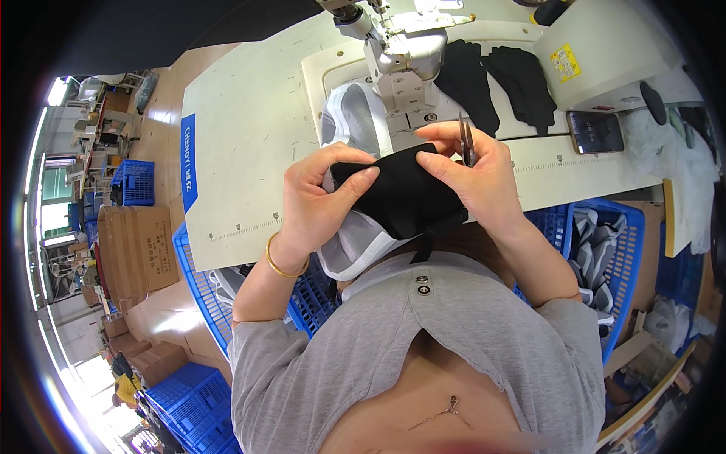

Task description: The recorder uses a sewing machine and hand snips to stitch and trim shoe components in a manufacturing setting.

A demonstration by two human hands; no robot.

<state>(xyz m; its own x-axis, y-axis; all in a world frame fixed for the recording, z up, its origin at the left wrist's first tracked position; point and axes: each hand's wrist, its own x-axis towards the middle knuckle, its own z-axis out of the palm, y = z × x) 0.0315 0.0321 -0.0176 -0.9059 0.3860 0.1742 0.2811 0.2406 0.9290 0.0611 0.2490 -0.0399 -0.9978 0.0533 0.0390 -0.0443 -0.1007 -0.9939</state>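
Note:
A grey and white shoe upper (355, 129) with a black fabric piece (404, 193) on it is held over the near edge of the sewing table (249, 129). My left hand (318, 197) grips the black fabric from the left, thumb and fingers pinching its edge. My right hand (480, 178) pinches the same fabric from the right and also holds small thread snips (465, 140), blades pointing up. The sewing machine head (401, 53) stands just behind the work.
Black fabric pieces (495, 83) lie on the table right of the machine, beside a phone (596, 132). Blue plastic crates (605, 250) with grey parts sit at both sides of my lap. Cardboard boxes (136, 242) stand on the floor at left.

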